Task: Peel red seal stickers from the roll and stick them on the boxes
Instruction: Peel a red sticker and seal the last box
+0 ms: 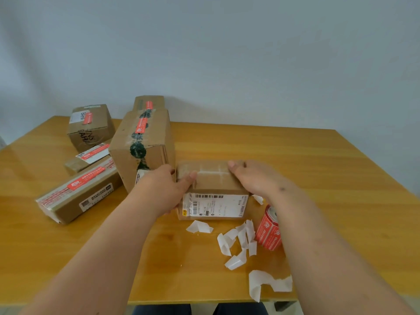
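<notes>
A small cardboard box [211, 181] with clear tape on top and a white shipping label on its near face stands in the middle of the wooden table [318, 169]. My left hand [168, 185] grips its left side, thumb on the top edge. My right hand [252, 178] holds its right side, fingers over the top. No red sticker shows on this box. The roll of red seal stickers [269, 228] lies on the table just right of the box, partly behind my right forearm.
Several cardboard boxes bearing red seal stickers stand at the left: a tall one [143, 142] touching the held box, a long flat one [79, 192], and others behind. White backing-paper scraps [238, 242] litter the table's near edge. A wall rises behind the table.
</notes>
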`<state>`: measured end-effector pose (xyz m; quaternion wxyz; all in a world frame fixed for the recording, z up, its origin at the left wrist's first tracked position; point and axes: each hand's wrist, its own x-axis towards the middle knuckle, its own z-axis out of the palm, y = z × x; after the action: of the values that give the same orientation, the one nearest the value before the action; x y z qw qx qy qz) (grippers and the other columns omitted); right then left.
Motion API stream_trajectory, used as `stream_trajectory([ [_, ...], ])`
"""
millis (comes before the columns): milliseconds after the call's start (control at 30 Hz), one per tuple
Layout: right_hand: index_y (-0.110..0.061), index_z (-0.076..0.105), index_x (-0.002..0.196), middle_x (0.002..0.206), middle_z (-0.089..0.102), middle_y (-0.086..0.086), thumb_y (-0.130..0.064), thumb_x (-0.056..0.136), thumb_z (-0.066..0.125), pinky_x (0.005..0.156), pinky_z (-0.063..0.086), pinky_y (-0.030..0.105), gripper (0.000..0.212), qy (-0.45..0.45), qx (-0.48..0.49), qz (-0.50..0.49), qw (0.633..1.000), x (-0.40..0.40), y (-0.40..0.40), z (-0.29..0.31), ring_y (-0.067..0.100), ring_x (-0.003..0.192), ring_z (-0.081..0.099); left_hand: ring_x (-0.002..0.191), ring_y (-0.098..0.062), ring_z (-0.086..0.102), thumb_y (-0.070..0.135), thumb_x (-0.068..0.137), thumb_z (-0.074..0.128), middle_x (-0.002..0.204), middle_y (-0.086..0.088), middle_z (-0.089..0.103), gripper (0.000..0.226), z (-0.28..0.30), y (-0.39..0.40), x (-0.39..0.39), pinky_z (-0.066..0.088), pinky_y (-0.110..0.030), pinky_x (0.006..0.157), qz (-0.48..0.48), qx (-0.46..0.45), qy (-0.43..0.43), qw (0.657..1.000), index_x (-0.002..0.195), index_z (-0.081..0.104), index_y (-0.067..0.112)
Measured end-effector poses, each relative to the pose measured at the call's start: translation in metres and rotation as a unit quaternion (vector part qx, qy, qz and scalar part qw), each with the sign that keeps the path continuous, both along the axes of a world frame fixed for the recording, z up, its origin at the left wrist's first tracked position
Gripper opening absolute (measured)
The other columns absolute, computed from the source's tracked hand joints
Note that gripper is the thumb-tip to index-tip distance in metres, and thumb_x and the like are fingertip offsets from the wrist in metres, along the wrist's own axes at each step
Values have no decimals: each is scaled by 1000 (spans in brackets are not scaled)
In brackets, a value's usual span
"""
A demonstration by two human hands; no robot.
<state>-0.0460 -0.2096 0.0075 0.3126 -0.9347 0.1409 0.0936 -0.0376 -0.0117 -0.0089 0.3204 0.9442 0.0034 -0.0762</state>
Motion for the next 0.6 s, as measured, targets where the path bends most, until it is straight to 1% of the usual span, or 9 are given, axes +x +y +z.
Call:
stream_trajectory([
  [100,-17,35,146,147,42,7,-54,99,29,93,37,35,60,-25,-4,1,1000,-1,-4,3,27,126,47,88,-17,59,64,89,48,106,0,60,63,-3,-1,1,52,-31,68,11,69,-67,995,132,44,18],
  [200,-24,40,143,144,46,0,-48,100,34,95,39,34,49,-67,14,3,998,-15,-21,15,21,122,49,112,-20,49,52,91,53,126,0,50,52,3,-6,-7,45,-34,89,-1,49,-187,981,133,47,22],
  [233,-25,44,139,139,49,-3,-45,100,38,93,39,31,44,-81,18,5,997,-23,-28,19,18,116,51,112,-18,49,48,92,55,125,3,50,47,7,-11,-11,44,-32,91,-16,28,-223,974,132,49,23],
  [267,-27,48,135,134,52,-6,-41,100,43,91,40,29,39,-95,22,7,995,-32,-35,21,13,109,52,107,-14,49,43,93,55,120,6,50,42,11,-16,-16,42,-29,88,-34,4,-250,968,130,52,24],
  [333,-29,57,122,125,57,-11,-28,98,51,88,43,24,25,-117,35,14,992,-51,-49,21,7,108,53,91,-7,48,36,93,57,107,13,49,32,19,-30,-27,39,-22,78,-70,-31,-284,956,123,57,26],
  [367,-30,61,112,119,59,-13,-20,96,54,85,44,22,21,-121,42,18,992,-60,-55,19,6,109,54,85,-4,47,35,93,57,101,15,48,28,21,-37,-32,38,-19,72,-88,-42,-292,951,120,59,27],
  [433,-34,62,98,110,59,-16,-12,90,59,83,44,23,23,-121,55,26,991,-78,-63,14,2,106,54,79,-1,49,33,94,57,93,20,47,20,21,-51,-44,37,-15,66,-121,-64,-287,948,113,60,30],
  [533,-35,62,90,109,57,-16,-11,85,63,80,41,23,25,-117,52,38,991,-98,-76,5,-1,106,51,81,2,50,32,93,60,94,19,51,18,8,-71,-59,38,-13,66,-169,-100,-243,950,111,61,33],
  [600,-37,61,88,111,55,-14,-4,86,56,77,39,19,34,-112,38,46,992,-106,-84,-1,-4,105,50,85,2,49,36,91,62,98,20,51,21,-3,-83,-69,38,-14,71,-209,-105,-212,949,112,60,34],
])
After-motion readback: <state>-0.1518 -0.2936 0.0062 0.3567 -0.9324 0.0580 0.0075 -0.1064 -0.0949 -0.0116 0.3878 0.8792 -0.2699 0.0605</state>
